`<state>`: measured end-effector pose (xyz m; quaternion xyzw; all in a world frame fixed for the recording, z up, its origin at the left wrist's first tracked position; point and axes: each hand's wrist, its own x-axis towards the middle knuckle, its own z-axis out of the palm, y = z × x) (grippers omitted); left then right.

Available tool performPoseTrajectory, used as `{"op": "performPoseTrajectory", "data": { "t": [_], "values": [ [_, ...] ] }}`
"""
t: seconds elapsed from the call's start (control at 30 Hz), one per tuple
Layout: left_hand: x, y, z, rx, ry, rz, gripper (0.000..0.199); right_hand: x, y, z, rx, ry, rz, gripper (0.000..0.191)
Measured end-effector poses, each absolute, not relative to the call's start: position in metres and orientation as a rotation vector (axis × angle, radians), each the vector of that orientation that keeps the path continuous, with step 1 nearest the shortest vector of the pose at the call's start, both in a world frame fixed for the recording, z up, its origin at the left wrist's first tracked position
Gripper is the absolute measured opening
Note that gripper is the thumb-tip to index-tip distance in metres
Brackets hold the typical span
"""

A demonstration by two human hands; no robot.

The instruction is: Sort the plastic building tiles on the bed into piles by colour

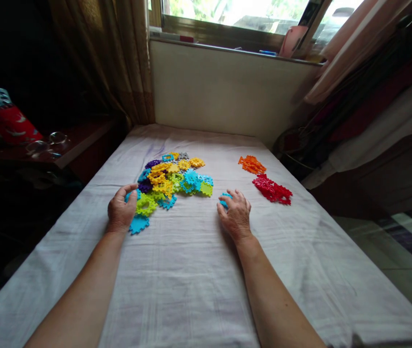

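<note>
A mixed heap of flat plastic toy pieces with toothed edges lies on the cloth, including yellow pieces [160, 176], lime green pieces [146, 205] and light blue pieces [190, 181]. At the heap's left edge, my left hand [122, 210] has its thumb and fingers closed around a blue interlocking piece [132, 195]. Just below it rests another blue piece [139, 224]. To the right of the heap, my right hand [235, 215] curls its fingers over a blue interlocking piece [225, 199], partly hidden by them. Orange pieces [252, 165] and red pieces [272, 189] form two separate piles farther right.
A pale checked cloth [184, 275] covers the surface under the pieces. Beyond stand a low wall [224, 87] and a window. At left, a dark side table holds glasses [48, 144] and a red container [10, 125]. Clothes hang at right.
</note>
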<state>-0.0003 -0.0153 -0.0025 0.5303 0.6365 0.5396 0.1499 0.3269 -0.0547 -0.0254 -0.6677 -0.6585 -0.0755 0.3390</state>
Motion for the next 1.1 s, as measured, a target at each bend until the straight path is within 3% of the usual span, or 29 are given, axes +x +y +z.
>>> {"op": "performPoseTrajectory", "data": {
  "t": [0.6, 1.1],
  "values": [
    [-0.034, -0.003, -0.016, 1.703, 1.998, 1.188, 0.024, 0.328, -0.052, -0.028, -1.681, -1.661, -0.21, 0.02],
    [0.002, -0.022, 0.018, 1.622, 1.891, 1.498, 0.041, 0.327, -0.051, -0.024, -1.582, -1.63, -0.192, 0.02]
  ]
}}
